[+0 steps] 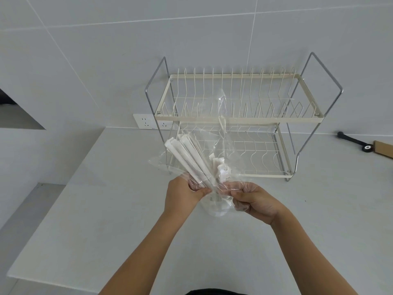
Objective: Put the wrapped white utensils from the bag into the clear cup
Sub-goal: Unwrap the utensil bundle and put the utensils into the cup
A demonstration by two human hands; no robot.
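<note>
A bundle of wrapped white utensils (189, 158) fans up and to the left from my hands, with a few shorter ones beside it. My left hand (182, 193) grips the lower end of the bundle. A thin clear plastic bag (223, 116) billows around and above the utensils; my right hand (253, 201) pinches its crumpled lower part. The clear cup (214, 207) stands on the counter just below and between my hands, mostly hidden by the bag and hard to make out.
A two-tier cream and chrome dish rack (240, 118) stands behind my hands against the tiled wall. A wall socket (146, 122) sits left of it. A black-handled tool (354, 142) and a cardboard piece (383, 149) lie at the far right. The counter's edge (53, 279) runs along the left.
</note>
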